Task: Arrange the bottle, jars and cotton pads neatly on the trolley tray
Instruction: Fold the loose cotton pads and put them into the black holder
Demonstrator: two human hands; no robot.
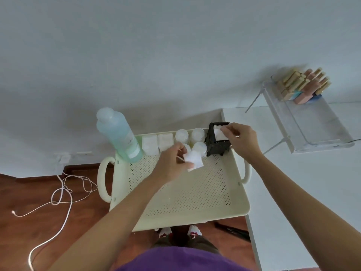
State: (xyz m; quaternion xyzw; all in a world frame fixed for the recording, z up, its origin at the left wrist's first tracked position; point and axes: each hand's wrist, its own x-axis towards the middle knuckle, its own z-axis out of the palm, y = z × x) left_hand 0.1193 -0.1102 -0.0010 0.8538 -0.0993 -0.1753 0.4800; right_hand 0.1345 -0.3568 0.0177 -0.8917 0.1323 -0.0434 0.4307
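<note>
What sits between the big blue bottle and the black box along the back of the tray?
In the head view, between the bottle and the black box stand two stacks of cotton pads, then white jars.

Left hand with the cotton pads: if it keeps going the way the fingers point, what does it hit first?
Likely the front white jars, right beyond the cotton pads that the left hand holds. The black holder stands further right. Depth is unclear; the hand may be above the jar tops.
</note>
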